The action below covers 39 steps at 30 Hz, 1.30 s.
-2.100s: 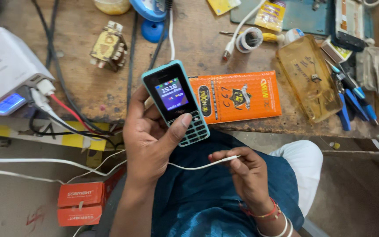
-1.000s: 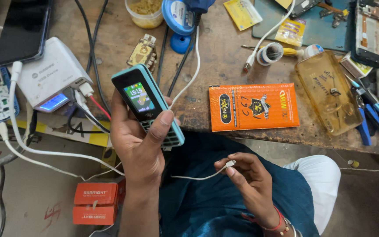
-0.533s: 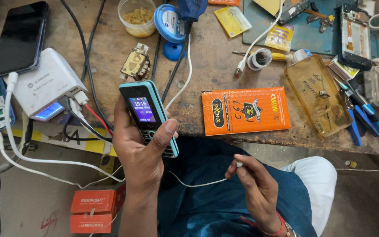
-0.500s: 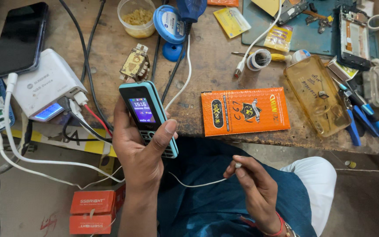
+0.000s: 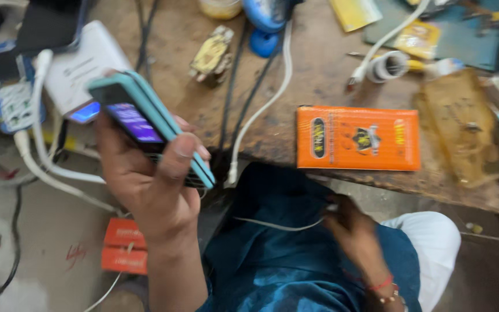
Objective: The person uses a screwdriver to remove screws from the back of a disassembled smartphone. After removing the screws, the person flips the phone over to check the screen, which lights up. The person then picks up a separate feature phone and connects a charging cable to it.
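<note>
Worn wooden bench point(image 5: 319, 104) spread out beyond both hands, cluttered edge to edge. Orange box point(image 5: 358, 138) lying flat near the bench edge, up and just right of the right hand, well right of the left. White charger block point(image 5: 85, 63) sitting up and left of the left hand, partly behind the phone's top end. Left hand point(image 5: 151, 185) raised and wrapped around a teal keypad phone point(image 5: 148, 124), thumb pressed over the front face, screen lit. Long axis of the phone tilted, top end pointing up-left away from the wrist, bottom end down-right toward the lap. Right hand point(image 5: 353, 231) low over the lap, blurred, fingers pinched on the end of a thin white cable point(image 5: 278, 225); exact grip hard to make out through the blur. Cable trailing leftward from those fingers toward the phone's lower end, the far end lost behind the left hand. Plug end lying down and right of the phone's bottom edge, apart from it, not touching. Right hand plainly the nearer one to the cable tip; left hand the only one on the phone.
</note>
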Each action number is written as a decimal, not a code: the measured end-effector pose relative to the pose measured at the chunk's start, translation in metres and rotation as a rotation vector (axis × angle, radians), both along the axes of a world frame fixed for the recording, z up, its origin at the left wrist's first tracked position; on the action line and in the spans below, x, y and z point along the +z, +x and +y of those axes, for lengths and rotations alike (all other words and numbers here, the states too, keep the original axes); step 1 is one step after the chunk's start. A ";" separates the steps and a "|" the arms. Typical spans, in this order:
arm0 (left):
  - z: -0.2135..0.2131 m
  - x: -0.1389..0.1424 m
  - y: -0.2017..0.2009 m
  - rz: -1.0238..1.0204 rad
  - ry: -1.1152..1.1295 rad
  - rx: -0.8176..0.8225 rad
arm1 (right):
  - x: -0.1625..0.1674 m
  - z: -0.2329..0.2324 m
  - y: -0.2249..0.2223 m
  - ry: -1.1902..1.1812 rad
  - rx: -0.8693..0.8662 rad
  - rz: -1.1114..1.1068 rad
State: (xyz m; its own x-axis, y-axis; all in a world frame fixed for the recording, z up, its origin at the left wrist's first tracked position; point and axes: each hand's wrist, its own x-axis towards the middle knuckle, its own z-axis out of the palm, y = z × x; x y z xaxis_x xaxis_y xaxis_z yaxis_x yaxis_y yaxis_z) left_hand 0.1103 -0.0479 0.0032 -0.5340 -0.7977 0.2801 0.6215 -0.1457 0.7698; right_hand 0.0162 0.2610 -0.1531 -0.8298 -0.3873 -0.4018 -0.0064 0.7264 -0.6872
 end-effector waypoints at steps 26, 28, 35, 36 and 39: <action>-0.026 -0.007 0.028 0.080 -0.015 0.185 | -0.030 -0.235 -0.010 -0.388 0.831 -0.082; -0.027 -0.008 0.026 0.052 -0.034 0.174 | -0.030 -0.238 -0.014 -0.297 0.922 -0.054; -0.033 -0.003 0.031 -0.107 -0.138 0.027 | -0.014 -0.184 -0.011 -0.533 0.568 -0.159; -0.033 -0.002 0.033 -0.157 -0.195 -0.024 | -0.008 -0.169 -0.008 -0.418 0.523 -0.116; -0.034 0.001 0.035 -0.268 -0.406 -0.252 | 0.002 -0.126 0.003 -0.302 0.457 -0.038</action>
